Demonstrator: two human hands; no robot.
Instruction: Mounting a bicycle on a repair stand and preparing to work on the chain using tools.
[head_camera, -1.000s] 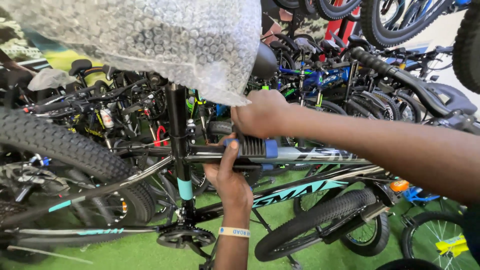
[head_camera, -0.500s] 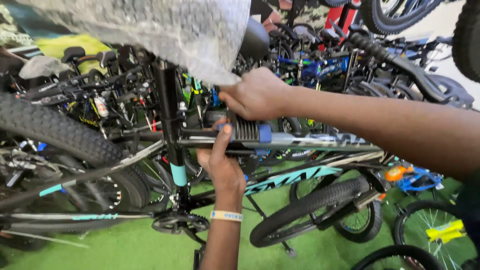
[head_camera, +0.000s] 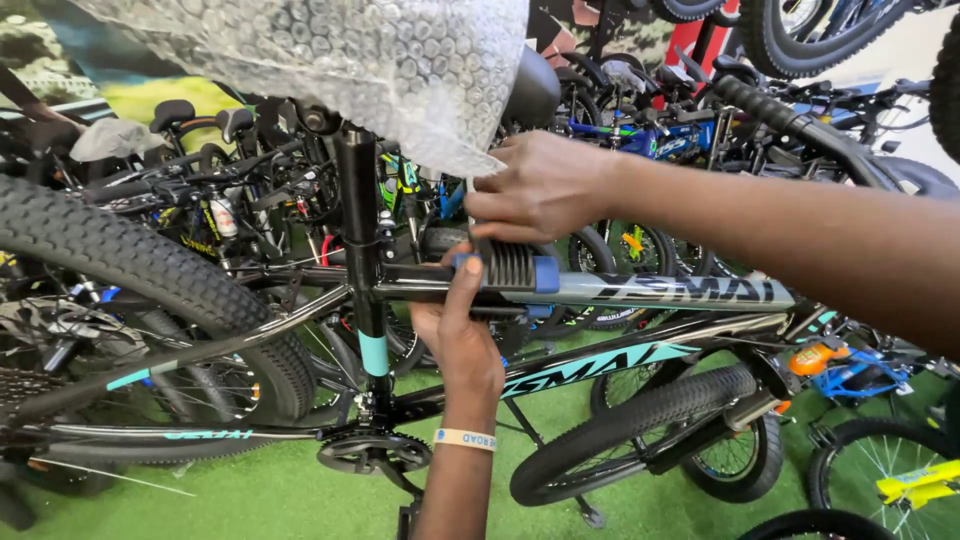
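Head view: a black bicycle frame with teal accents (head_camera: 600, 370) stands in a crowded bike shop on green artificial turf (head_camera: 280, 495). A black ribbed clamp block with blue end caps (head_camera: 508, 268) sits on the frame's grey top tube (head_camera: 680, 292), just ahead of the seat post (head_camera: 358, 220).

How far along: the block is seated on the tube and both hands are on it, so mounting looks begun but not finished. Whether it is fastened cannot be told. The sheet of clear bubble wrap (head_camera: 330, 60) is draped over the saddle area, so unwrapping is not done there.

The left hand (head_camera: 462, 335) comes up from below, forearm nearly vertical, with a pale wristband (head_camera: 465, 438) at the wrist. Its fingers are wrapped around the tube and the underside of the block, thumb up along the near face, closed firmly on both.

The right hand (head_camera: 545, 188) reaches in from the right, forearm stretched almost level across the picture. Its fingers are bunched together and curled down onto the top of the ribbed block, pinching at its upper edge. What exactly sits between the fingertips is hidden.

Around them: a knobby rear tyre (head_camera: 130, 265) at left, a smaller black tyre (head_camera: 640, 425) below the frame, the crank and chainring (head_camera: 372, 450), and rows of other bicycles (head_camera: 700, 130) behind.
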